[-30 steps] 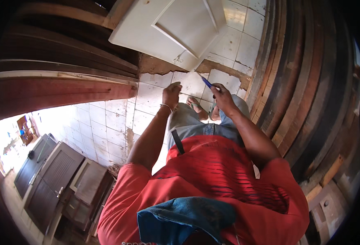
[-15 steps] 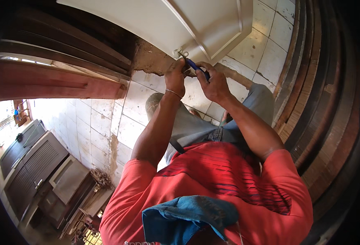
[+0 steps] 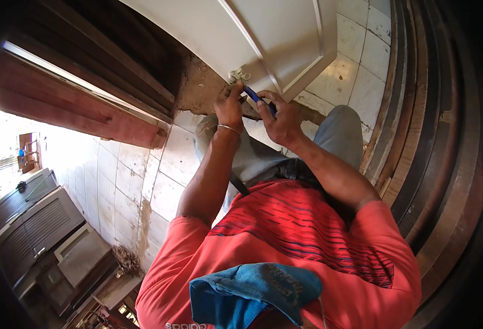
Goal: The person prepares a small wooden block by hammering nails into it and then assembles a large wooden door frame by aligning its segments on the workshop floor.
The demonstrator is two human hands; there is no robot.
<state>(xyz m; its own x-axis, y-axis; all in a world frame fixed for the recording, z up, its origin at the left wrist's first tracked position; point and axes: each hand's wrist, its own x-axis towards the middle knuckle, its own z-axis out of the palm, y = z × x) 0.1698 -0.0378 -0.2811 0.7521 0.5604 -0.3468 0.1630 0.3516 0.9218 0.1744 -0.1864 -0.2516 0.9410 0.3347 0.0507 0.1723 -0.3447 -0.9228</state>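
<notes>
A slim blue-handled hand tool (image 3: 252,92) slants between my two hands; its exact kind I cannot make out. My right hand (image 3: 281,119) is closed round the handle's near end. My left hand (image 3: 230,110), with a thin bracelet at the wrist, is closed at the tool's front end, and its fingers hide the tip. Just beyond my left fingertips, pale metal door hardware (image 3: 240,74) with a ring-shaped part sits on the edge of a white panelled door (image 3: 285,38). Whether the tool touches the hardware is hidden.
Long wooden boards (image 3: 417,137) stand along the right. A reddish timber beam (image 3: 71,104) juts in at the left. Louvred door panels (image 3: 38,225) lean at the lower left. Broken bare ground (image 3: 197,88) borders the white floor tiles (image 3: 167,164). A blue cloth (image 3: 241,290) hangs at my chest.
The view has shifted slightly. My left fingers now cover the tool's dark front end, which showed against the hardware before. Both hands still hold the tool, and my right knee appears higher.
</notes>
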